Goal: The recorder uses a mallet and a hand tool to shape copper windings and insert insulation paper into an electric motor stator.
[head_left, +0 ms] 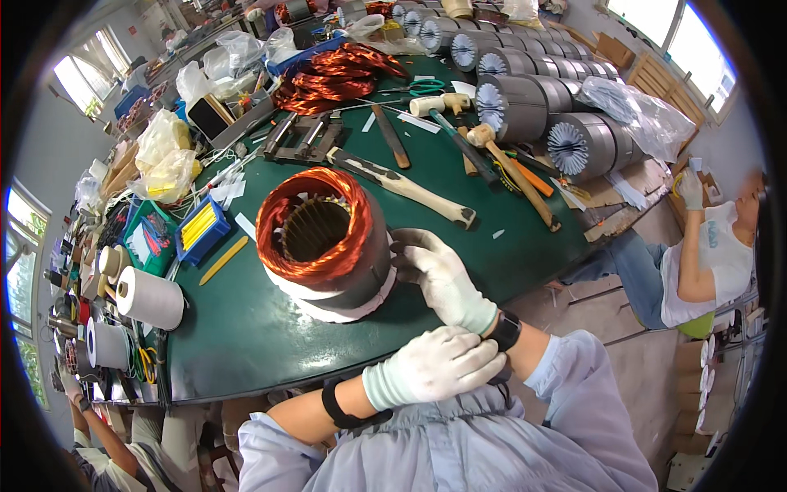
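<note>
A motor stator (373,238) stands upright on the green table, with a thick ring of copper windings (354,215) round its top opening and a pale edge at its base. Close against its right side is my right hand (438,275), in a white glove, fingers apart and slightly bent, seeming to touch the grey wall. My left hand (438,365), also gloved, lies across my right wrist beside the black wristband (507,330). Its fingers are curled closed, and what they grip is hidden.
Hammers (410,190), mallets (515,174) and scissors (425,86) lie beyond the stator. Copper coils (340,75) are heaped at the back. Grey cylindrical cores (512,107) line the right. Thread spools (150,298) and a blue tray (202,231) stand left. Another person (697,254) sits at right.
</note>
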Demonstrator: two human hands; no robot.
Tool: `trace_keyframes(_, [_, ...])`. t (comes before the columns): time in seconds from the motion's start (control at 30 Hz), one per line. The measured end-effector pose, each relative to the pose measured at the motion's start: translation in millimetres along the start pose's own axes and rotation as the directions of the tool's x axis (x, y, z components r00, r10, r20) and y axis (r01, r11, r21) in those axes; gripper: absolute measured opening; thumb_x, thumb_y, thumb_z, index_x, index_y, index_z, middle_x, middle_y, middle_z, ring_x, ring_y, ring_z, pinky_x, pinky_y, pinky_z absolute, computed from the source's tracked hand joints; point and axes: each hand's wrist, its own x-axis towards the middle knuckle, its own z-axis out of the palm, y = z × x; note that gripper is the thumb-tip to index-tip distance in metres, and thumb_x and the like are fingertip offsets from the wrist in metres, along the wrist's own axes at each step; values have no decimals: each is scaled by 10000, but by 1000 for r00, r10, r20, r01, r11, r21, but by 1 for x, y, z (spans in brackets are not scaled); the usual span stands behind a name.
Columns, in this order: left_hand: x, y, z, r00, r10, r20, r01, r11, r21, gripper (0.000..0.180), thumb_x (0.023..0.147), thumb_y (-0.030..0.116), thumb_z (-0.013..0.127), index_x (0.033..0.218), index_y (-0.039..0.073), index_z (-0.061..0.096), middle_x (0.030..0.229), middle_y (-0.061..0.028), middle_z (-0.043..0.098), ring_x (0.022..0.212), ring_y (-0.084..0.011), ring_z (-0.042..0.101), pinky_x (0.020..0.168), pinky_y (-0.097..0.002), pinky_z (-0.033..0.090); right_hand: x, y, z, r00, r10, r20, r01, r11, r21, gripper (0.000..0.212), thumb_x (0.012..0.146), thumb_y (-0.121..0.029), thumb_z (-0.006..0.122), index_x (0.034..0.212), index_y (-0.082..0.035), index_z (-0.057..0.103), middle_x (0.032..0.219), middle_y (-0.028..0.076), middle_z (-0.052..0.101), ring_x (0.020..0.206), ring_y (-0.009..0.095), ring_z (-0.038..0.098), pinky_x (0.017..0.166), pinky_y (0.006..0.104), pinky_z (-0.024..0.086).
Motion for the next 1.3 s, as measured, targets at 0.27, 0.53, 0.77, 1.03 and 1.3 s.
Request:
trace_keyframes(0.27, [-96,-7,-87,966,-255,36,251,963,94,417,741,108,802,1146,91,705,1110,-102,684,1079,-250,658,867,-372,582,-47,-90,-51,945,176,275,26,799,-601,317,1064,-196,482,1239,11,645,1091,71,681,993,148,630,917,318,519])
trace_keyframes(0.53, [-194,7,-109,476,-848,-232,840,360,407,421,815,107,714,1228,59,651,1272,-161,616,1144,-359,583,1001,-476,439,38,-167,-72,591,162,790,793,-296,-533,173,921,-153,609,996,-16,685,1130,119,643,993,291,638,876,405,558])
trace_keyframes(0.77, [-193,2,-106,477,-853,-214,836,364,411,331,828,95,689,1156,55,681,1230,-127,644,1128,-348,597,1001,-466,441,227,-98,-80,981,-74,178,120,-489,-864,230,955,-219,573,1051,-52,697,1090,194,708,967,384,715,823,497,578])
trace_keyframes(1.03, [-189,1,-110,464,-856,-228,845,351,403,298,803,73,690,1100,54,687,1195,-112,662,1102,-324,626,975,-453,459,329,-55,-108,894,-443,-66,-267,-410,-872,293,989,-182,523,1105,-13,732,1143,226,689,1052,383,707,878,490,579])
trace_keyframes(1.3, [-192,-2,-110,477,-846,-237,845,368,388,315,787,79,701,1100,56,690,1195,-103,664,1094,-313,633,953,-446,469,338,-88,-99,949,-314,-15,-191,-540,-819,271,906,-234,646,1058,-51,776,1072,215,754,962,351,750,834,455,601])
